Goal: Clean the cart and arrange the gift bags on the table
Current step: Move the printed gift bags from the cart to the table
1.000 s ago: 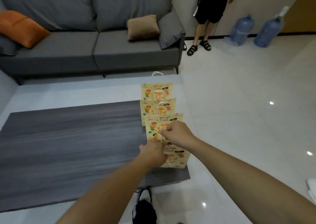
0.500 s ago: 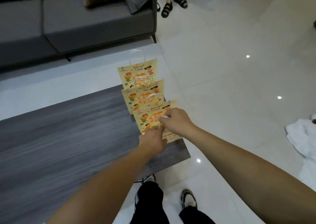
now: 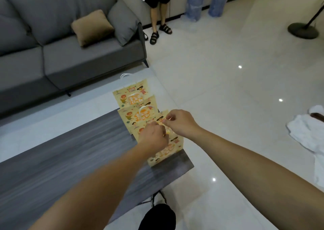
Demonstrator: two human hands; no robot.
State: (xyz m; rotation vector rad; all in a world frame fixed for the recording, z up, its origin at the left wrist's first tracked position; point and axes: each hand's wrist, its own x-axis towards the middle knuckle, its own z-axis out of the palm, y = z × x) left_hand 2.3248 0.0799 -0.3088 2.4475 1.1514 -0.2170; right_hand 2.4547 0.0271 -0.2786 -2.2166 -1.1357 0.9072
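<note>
1. Sofa (image 3: 70, 57): grey woven fabric, boxy seat cushions, at the far left. A tan square pillow (image 3: 92, 27) and a grey pillow (image 3: 123, 23) lean against its backrest.
2. Worktop (image 3: 61, 159): a low rectangular slab with a dark grey, streaked wood-grain surface; its right corner points toward the glossy pale floor tiles (image 3: 219, 89).
3. Gift bags: flat yellow paper with printed cartoon figures and white cord handles, standing in an overlapping row along the right edge of the worktop. Farthest bag (image 3: 130, 93), middle bag (image 3: 135, 116), nearest bag (image 3: 166, 152).
4. Left hand (image 3: 153, 138): fingers curled at the top edge of the nearest bag, in front of its printed face. Whether this grip is clamped on the paper or the handle cannot be told.
5. Right hand (image 3: 180, 122): thumb and forefinger pressed together, pinching the top of the nearest bag beside the left hand.
6. A person in black shorts and dark sandals (image 3: 158, 10) stands beyond the sofa.
7. Two translucent blue water jugs (image 3: 194, 5) stand against the wall.
8. A crumpled white cloth (image 3: 305, 133) lies on the floor at the far right.
</note>
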